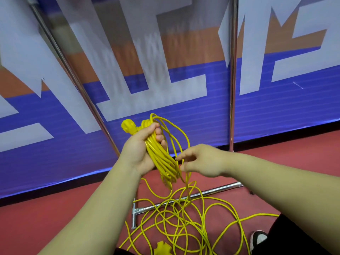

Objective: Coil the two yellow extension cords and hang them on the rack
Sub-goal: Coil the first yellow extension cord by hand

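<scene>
Above the red floor (pixel 55 227), in front of the rack's base bar (pixel 211 192), the left hand (pixel 139 150) holds a coil (pixel 161 159) of yellow extension cord upright at chest level. Its fingers (pixel 160 138) are curled fully round the gathered loops, thumb on the near side, and the grip looks firm. A yellow plug (pixel 127 126) sticks out above the fist, probably kept there so that the cord's end stays clear of the turns.

The right hand (pixel 200 161) sits just beside the lower part of the coil, palm down. Its fingertips (pixel 179 159) are partly curled, and thumb and forefinger appear to pinch a single strand of the loose cord (pixel 184 218) lightly. The contact is partly hidden by the loops, so how tight the pinch is cannot be confirmed. The light hold would suit feeding the next loop across to the left hand.

The loose cord lies in overlapping tangles on the floor, across the base bar and toward the floor's near edge. Whether that pile is one cord or two cannot be told. A second yellow fitting (pixel 161 248) lies at the near edge.

Assessment: coiling of the first cord is partly done and nothing hangs on the rack's upright pole (pixel 232 89). The crossed strands may snag when drawn up.

A shoe (pixel 258 238) stands near the right edge of the floor.
</scene>
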